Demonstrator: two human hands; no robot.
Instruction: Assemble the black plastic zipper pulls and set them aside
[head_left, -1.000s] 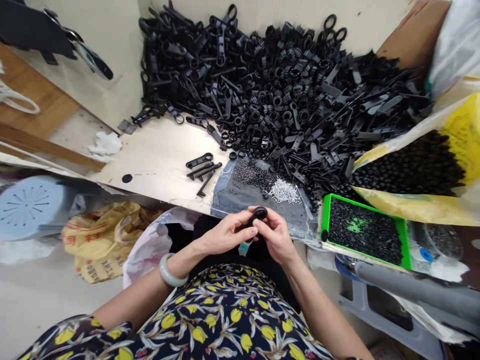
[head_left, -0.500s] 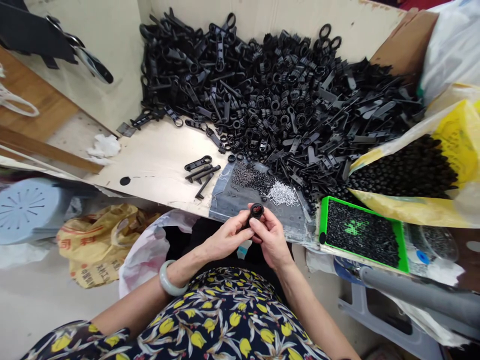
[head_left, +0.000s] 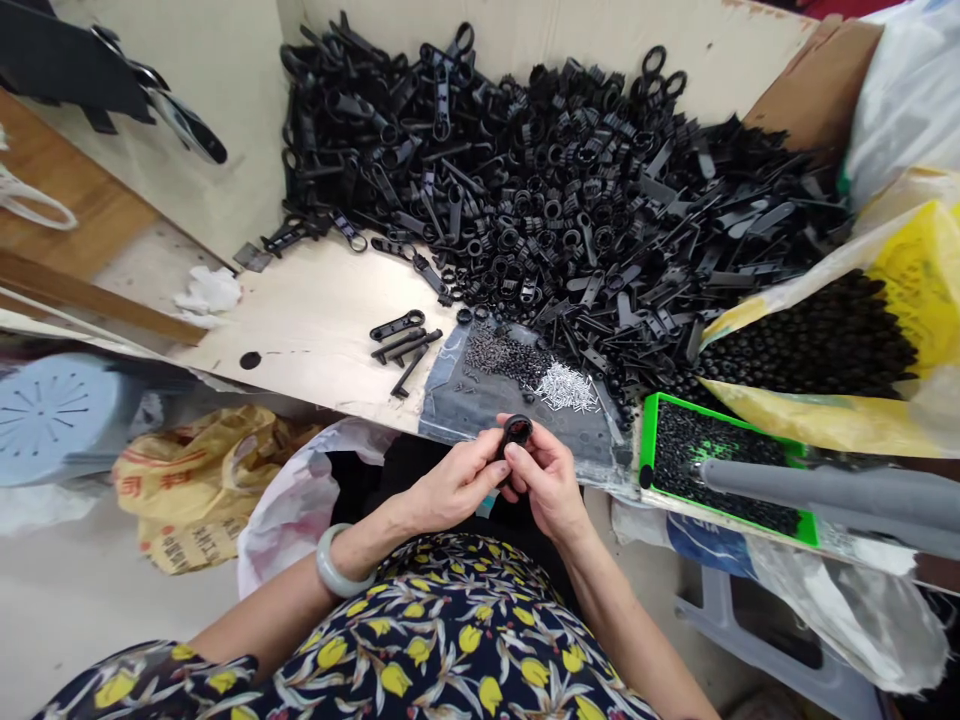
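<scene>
Just in front of the table's near edge, both hands hold one black plastic part with a ring-shaped end (head_left: 517, 430). Something reddish shows inside its ring. My left hand (head_left: 465, 475) is closed on the part from the left. On the other side, my right hand (head_left: 549, 478) grips it with the thumb pressed just below the ring. Fingers cover the lower portion of the part. Beyond the hands lies a grey mat (head_left: 517, 415) bearing a pile of small silvery pins (head_left: 568, 387) and small dark pieces (head_left: 502, 352).
A large heap of black plastic parts (head_left: 525, 180) fills the table's back. Several loose black parts (head_left: 405, 340) lie left of the mat. To the right stand a green tray (head_left: 651, 440) of tiny black pieces and a yellow bag (head_left: 915, 290). A grey tube-like object (head_left: 825, 495) reaches over the tray.
The grey tube-like object has moved up and left, over the green tray. Both hands still hold the black part, which has tilted slightly and shifted a little.
</scene>
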